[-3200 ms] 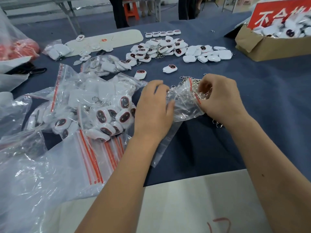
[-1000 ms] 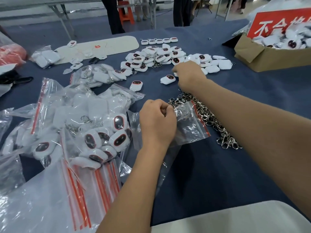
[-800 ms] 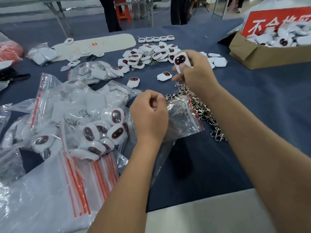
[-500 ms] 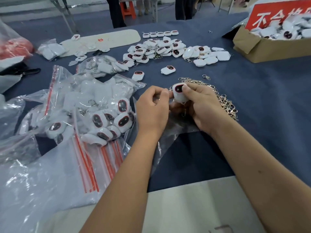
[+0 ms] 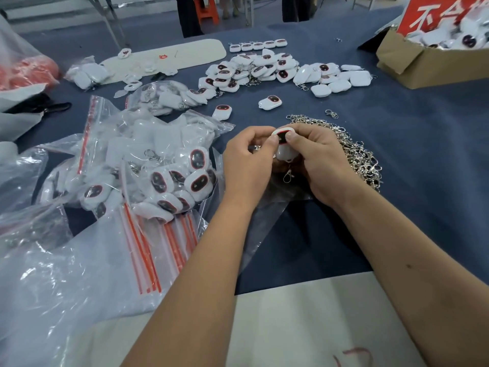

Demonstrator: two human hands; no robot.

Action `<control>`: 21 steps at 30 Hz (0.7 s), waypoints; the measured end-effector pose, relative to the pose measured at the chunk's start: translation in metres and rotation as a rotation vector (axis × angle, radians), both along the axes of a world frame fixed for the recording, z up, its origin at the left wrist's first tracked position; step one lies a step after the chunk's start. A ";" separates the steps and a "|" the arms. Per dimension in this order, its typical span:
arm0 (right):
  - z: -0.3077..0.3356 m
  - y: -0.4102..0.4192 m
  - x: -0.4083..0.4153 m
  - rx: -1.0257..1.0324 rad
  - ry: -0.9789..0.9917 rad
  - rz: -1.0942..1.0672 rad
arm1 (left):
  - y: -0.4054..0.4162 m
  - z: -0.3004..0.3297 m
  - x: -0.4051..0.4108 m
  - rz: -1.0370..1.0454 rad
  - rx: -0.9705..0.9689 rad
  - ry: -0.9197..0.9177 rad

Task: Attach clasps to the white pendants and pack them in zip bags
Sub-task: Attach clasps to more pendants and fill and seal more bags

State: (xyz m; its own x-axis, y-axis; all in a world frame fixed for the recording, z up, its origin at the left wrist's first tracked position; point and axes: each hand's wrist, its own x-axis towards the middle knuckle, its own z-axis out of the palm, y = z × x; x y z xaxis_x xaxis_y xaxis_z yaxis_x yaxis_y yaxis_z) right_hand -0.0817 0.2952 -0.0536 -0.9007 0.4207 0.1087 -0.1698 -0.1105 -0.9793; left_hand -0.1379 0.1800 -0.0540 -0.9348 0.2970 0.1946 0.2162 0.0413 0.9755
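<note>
Both hands meet above the blue table (image 5: 397, 168), just in front of the heap of loose clasps (image 5: 354, 152). The right hand (image 5: 315, 160) pinches a white pendant (image 5: 283, 144) between thumb and curled fingers; the left hand (image 5: 246, 160), fingers curled, pinches at its edge. A clasp (image 5: 288, 176) dangles beneath. The pendant looks small, light, rigid and smooth, probably slippery; best held by its flat sides, leaving the loop end free. Whether the clasp is already hooked on cannot be told: the fingers hide the joint.
</note>
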 end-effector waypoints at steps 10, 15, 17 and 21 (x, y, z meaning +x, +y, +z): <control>-0.004 -0.001 0.000 -0.038 0.003 0.007 | 0.002 -0.001 0.000 -0.003 0.062 -0.045; -0.003 -0.001 0.005 0.083 0.033 -0.023 | 0.005 -0.002 0.000 0.049 0.039 -0.013; -0.002 0.000 0.006 0.048 0.040 -0.033 | 0.006 -0.003 0.000 0.087 0.003 0.037; -0.001 0.005 0.009 -0.061 0.052 -0.083 | 0.005 -0.005 0.003 0.116 -0.091 0.139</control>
State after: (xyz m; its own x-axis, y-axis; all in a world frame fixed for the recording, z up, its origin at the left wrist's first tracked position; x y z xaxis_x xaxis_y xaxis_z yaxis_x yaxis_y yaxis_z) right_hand -0.0729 0.2999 -0.0542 -0.8563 0.5007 0.1266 -0.2313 -0.1526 -0.9608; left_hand -0.1351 0.1854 -0.0586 -0.9299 0.2109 0.3014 0.3371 0.1605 0.9277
